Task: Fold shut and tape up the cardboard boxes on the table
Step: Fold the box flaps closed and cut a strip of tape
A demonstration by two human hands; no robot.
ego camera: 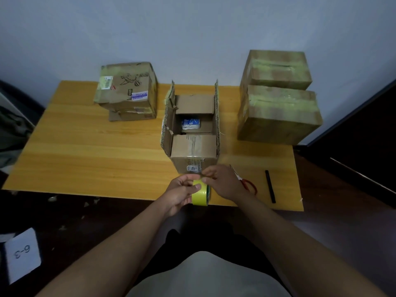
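On the wooden table a taped box sits at the far left and two sealed boxes stand stacked at the far right. Red-handled scissors and a black stick lie just right of my hands, near the front edge. The open box stands in the middle, directly beyond my hands, its long axis running away from me; its side flaps stand up, its near and far flaps lie folded in, and a blue packet shows inside. My left hand grips the yellow tape roll over the table's front edge, standing on edge. My right hand pinches at the roll's top.
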